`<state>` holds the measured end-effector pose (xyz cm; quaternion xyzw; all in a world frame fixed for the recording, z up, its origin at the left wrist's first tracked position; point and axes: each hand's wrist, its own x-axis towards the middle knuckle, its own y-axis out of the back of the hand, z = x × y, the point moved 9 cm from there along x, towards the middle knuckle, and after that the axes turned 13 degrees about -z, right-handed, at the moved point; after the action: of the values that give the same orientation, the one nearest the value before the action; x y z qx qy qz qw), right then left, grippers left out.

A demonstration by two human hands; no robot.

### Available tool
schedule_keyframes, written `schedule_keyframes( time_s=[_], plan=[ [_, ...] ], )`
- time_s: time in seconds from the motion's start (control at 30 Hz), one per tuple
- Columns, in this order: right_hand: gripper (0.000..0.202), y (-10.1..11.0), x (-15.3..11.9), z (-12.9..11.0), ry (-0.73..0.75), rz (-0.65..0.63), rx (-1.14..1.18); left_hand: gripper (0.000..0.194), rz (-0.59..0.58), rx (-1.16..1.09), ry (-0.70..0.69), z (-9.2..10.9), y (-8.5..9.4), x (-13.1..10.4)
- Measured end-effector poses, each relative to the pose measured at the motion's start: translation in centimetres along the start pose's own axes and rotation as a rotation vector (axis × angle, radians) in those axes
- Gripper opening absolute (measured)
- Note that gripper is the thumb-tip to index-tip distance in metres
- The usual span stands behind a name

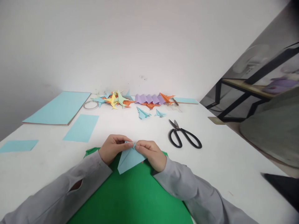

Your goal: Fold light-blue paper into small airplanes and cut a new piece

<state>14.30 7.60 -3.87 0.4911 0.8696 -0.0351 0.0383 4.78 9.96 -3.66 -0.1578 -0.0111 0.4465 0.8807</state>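
Note:
A light blue sheet of folded paper is held up between my two hands, over a green cloth. My left hand pinches its upper edge with thumb and fingers. From the other side, my right hand pinches the same edge, its thumb close to the left thumb. The paper narrows toward the top and flares wide toward the lower left, with a crease down it. Fingers cover the fold at the top, so its exact shape is hidden.
Black-handled scissors lie to the right. Small blue folded planes sit ahead, before a colourful pile of folded paper and a purple pleated strip. A blue paper stack, a tape ring and a loose sheet lie left.

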Motion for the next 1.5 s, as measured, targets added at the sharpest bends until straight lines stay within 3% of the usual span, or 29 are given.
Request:
schedule_keyframes(
  time_s=[0.5,0.9,1.5],
  plan=[
    [0.035,-0.7,-0.2,-0.7,0.026,-0.041,-0.003,0.020,-0.013,0.056,-0.024,0.5,-0.3,0.0],
    [0.035,-0.4,-0.1,-0.8,0.029,0.014,-0.092,0.019,0.030,-0.015,-0.009,0.1,0.1,-0.1],
    [0.034,-0.2,0.0,-1.0,0.036,0.025,-0.144,0.024,0.029,0.205,-0.087,0.9,0.2,0.1]
  ],
)
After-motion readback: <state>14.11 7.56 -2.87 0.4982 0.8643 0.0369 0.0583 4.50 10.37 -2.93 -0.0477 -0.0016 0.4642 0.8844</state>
